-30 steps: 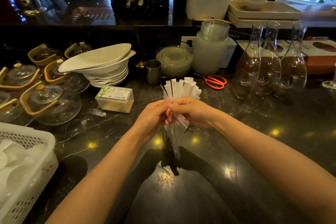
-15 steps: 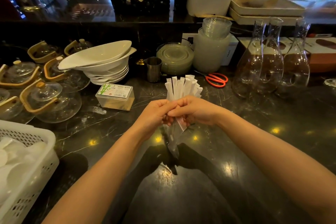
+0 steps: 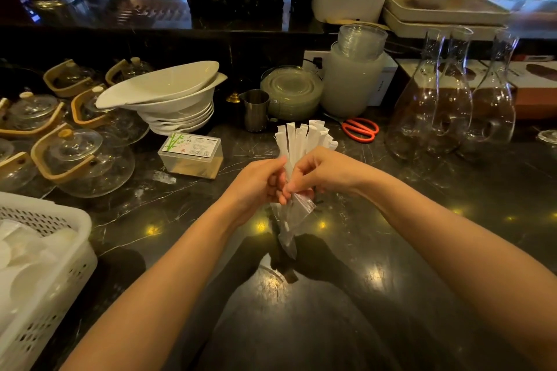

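Packets: a fan of white paper-wrapped sticks stands upright in your grip above the dark marble counter, tops spread, lower ends bunched in a clear plastic bag.
Left hand: your left hand has its fingers curled round the bundle's middle.
Right hand: your right hand pinches the same spot, touching the left.
Nearby: toothpick box to the left, orange scissors behind to the right, steel cup behind.

dim warm light, small ceiling glints on the glossy dark counter, edges bowed by the wide lens.
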The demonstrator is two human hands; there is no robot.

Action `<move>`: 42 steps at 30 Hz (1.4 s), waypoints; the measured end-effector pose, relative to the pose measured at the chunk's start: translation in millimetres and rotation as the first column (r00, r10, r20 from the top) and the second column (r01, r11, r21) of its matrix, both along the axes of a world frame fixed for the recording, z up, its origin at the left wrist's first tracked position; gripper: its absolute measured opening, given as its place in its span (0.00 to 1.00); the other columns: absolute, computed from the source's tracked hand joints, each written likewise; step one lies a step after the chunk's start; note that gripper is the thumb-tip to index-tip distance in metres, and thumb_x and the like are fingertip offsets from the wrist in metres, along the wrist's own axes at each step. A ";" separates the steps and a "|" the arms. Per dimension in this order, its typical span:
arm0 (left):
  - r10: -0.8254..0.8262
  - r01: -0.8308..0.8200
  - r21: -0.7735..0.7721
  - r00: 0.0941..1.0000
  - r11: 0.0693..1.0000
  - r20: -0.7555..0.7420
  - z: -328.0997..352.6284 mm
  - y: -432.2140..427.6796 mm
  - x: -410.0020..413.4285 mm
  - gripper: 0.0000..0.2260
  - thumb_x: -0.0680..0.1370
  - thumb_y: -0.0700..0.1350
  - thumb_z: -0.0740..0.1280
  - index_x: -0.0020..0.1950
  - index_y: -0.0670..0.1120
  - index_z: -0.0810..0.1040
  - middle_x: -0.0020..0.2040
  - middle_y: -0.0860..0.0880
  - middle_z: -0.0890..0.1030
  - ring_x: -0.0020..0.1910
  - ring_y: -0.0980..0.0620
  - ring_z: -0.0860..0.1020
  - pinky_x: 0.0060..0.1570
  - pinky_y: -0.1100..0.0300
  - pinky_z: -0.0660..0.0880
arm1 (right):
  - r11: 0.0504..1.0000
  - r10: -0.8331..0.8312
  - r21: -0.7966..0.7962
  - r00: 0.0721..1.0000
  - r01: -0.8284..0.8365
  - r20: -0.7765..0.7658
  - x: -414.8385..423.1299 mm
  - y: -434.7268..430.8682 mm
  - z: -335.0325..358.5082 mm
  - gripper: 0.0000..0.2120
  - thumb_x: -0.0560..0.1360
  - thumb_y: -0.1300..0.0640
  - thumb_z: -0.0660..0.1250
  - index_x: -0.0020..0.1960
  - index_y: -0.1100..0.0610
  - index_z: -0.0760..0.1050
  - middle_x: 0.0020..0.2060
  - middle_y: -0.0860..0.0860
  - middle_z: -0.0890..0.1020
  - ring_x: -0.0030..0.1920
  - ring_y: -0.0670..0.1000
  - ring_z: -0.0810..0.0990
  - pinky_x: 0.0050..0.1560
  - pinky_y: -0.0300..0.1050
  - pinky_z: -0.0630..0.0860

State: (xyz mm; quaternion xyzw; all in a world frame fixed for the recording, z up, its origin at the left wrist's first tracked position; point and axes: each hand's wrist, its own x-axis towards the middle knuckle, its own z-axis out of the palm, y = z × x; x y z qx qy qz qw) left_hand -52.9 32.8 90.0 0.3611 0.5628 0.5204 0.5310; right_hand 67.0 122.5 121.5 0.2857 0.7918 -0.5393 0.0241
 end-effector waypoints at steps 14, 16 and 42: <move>-0.196 0.193 -0.077 0.980 0.978 -0.032 0.4 -7.0 -7.1 0.07 0.74 0.41 0.64 0.37 0.41 0.76 0.27 0.49 0.80 0.25 0.56 0.77 0.28 0.68 0.75 | 0.994 -0.033 -0.103 0.999 0.033 0.001 3.5 -2.0 -4.5 0.09 0.69 0.63 0.70 0.32 0.58 0.73 0.19 0.44 0.77 0.22 0.40 0.73 0.25 0.32 0.67; -0.221 0.215 -0.093 0.974 0.972 -0.052 2.3 -8.0 -9.2 0.06 0.74 0.40 0.64 0.37 0.41 0.76 0.27 0.49 0.81 0.27 0.55 0.79 0.30 0.67 0.77 | 0.994 -0.021 -0.103 1.000 0.023 0.023 3.5 -2.0 -3.4 0.09 0.69 0.62 0.70 0.32 0.57 0.73 0.20 0.44 0.77 0.23 0.40 0.74 0.26 0.31 0.69; -0.334 0.307 -0.142 0.907 0.941 -0.257 17.2 -6.3 -7.3 0.10 0.78 0.36 0.57 0.40 0.41 0.76 0.36 0.45 0.79 0.30 0.57 0.79 0.35 0.66 0.77 | 0.998 0.023 0.051 0.979 -0.034 0.202 -0.9 0.8 11.2 0.12 0.76 0.60 0.58 0.36 0.58 0.75 0.31 0.52 0.78 0.31 0.46 0.77 0.30 0.35 0.77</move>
